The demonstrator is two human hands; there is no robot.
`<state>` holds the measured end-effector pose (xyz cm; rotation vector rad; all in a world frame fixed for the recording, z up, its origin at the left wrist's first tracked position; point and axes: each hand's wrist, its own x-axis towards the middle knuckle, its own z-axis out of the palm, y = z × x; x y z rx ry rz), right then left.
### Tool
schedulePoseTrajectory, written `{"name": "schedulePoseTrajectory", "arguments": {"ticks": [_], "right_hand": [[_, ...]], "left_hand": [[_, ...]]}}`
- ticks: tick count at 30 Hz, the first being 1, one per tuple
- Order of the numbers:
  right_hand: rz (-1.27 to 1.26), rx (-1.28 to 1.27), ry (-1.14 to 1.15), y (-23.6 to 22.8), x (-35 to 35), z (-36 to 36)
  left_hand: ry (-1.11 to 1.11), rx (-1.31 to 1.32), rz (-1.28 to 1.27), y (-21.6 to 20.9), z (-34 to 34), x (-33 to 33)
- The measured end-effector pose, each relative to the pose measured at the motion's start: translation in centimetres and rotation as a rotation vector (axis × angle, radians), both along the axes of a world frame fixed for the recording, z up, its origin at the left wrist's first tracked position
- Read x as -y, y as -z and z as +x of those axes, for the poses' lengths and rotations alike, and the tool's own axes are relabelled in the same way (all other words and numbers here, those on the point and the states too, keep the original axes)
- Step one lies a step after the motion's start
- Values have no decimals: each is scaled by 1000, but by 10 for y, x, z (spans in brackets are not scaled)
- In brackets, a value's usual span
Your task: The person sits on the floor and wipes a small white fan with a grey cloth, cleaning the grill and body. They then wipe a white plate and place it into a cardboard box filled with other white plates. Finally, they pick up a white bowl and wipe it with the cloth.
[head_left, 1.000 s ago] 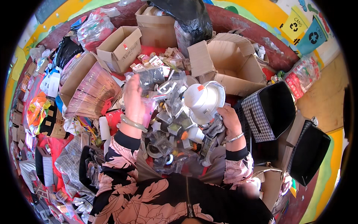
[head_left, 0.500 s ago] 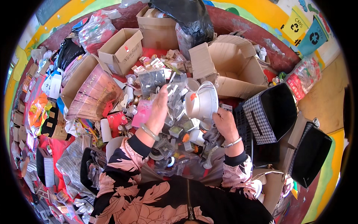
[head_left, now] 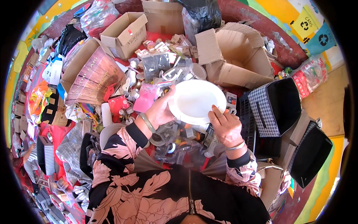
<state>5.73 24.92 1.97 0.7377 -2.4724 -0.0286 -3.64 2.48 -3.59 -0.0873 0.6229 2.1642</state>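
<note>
A white round bowl [head_left: 195, 100] with a wide rim faces up between my two hands, its inside showing and nothing in it. My left hand [head_left: 161, 109] grips the left side of the rim, fingers partly hidden behind it. At the near right edge, my right hand [head_left: 226, 127] is closed on the rim with its fingers over the top. Below the bowl lies a heap of mixed items, among them clear plastic packaging [head_left: 175, 151]. A pink flat sheet [head_left: 146, 98] and a clear plastic box [head_left: 156, 66] lie beyond my left hand.
An open cardboard box [head_left: 242, 74] stands at the far right, and another carton [head_left: 125, 37] at the far left. Black-lined houndstooth bins [head_left: 274, 108] stand on the right beside a dark crate [head_left: 248, 119]. A fan-shaped printed box [head_left: 95, 76] is at left. Another person [head_left: 30, 158] shows at the left edge.
The bowl has turned from its side, with its outside and a red sticker showing, to face up. My left hand has come onto its rim; my right hand has shifted its hold.
</note>
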Motion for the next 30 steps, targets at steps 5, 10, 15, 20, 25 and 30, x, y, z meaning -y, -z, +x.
{"name": "schedulePoseTrajectory", "arguments": {"ticks": [5, 10, 15, 20, 25, 30], "right_hand": [[-84, -7, 13, -1, -2, -1], [-351, 92, 45, -4, -5, -10], [-1800, 490, 155, -5, -48, -11], [-2388, 623, -111, 4, -50, -27], [-2173, 330, -31, 3, -9, -44], [-1324, 158, 107, 25, 19, -53]], "left_hand": [[-179, -4, -29, -14, 8, -6], [-289, -74, -88, -12, -7, 4], [-404, -201, -83, -15, -5, 7], [-306, -154, -16, -5, 1, -4], [-294, -200, 19, -14, 20, -29], [-295, -331, -173, -41, 38, -41]]}}
